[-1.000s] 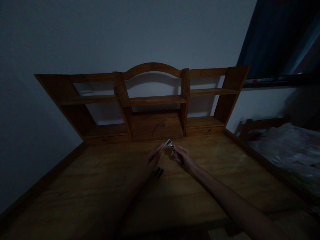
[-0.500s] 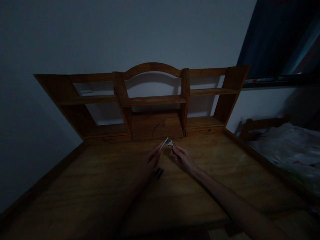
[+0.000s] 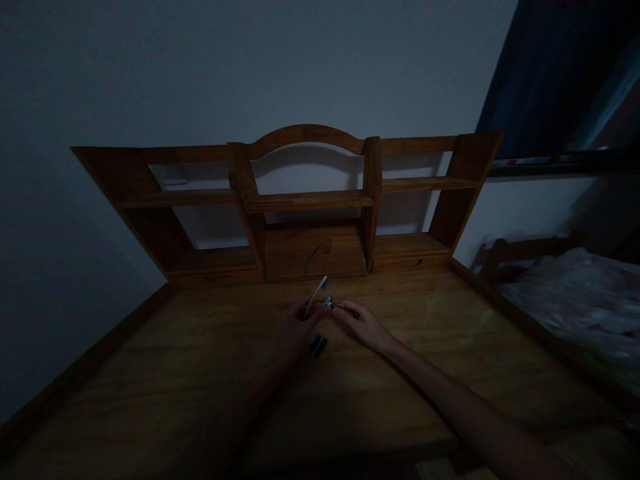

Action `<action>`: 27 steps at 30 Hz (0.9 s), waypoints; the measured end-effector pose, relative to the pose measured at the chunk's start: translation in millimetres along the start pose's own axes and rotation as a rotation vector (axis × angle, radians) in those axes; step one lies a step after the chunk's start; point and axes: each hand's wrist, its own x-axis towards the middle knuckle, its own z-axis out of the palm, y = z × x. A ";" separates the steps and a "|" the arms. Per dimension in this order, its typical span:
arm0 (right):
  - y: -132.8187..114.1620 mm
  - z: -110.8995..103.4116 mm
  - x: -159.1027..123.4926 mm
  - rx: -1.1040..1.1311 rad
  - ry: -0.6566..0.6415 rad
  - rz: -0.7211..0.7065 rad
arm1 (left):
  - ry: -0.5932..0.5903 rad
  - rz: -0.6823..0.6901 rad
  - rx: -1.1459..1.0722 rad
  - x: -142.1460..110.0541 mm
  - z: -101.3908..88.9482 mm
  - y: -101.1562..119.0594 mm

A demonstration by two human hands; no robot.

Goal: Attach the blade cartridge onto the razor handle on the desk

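Observation:
In dim light, my left hand (image 3: 299,321) is closed around a slim white brush (image 3: 316,295). The brush leans up and to the right, with a bluish tuft at its tip, like a toothbrush. My right hand (image 3: 361,325) pinches a small tool with a shiny metal head (image 3: 328,302) and a thin dark handle, razor-like in shape. That head lies between my two hands, by the left fingertips; whether they grip it too, I cannot tell. Two short black pieces (image 3: 321,347) rest side by side on the desk just below the hands.
The wooden desk (image 3: 400,387) carries a wooden shelf unit (image 3: 310,200) along its back, against a pale wall. Raised edges border the desk left and right. Beyond its right edge sits a pile wrapped in clear plastic (image 3: 575,293), under a dark curtain (image 3: 545,80).
My hands have come closer together. The metal head has moved down and left, away from the brush tip, to the left fingers. The brush has shifted left and stands steeper.

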 end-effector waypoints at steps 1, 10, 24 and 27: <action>-0.4 -0.1 -0.1 -0.003 -0.004 0.002 | 0.007 0.008 0.023 -0.1 -0.3 -0.3; -2.1 -0.4 0.1 -0.061 -0.016 -0.005 | 0.009 0.072 0.090 -1.0 -2.3 2.5; -4.3 -1.3 -2.3 -0.082 -0.050 0.014 | 0.009 0.204 0.240 -1.6 -4.8 -1.0; -1.3 -1.7 -1.7 -0.092 -0.047 0.022 | 0.021 0.211 0.239 -1.4 -4.3 -2.5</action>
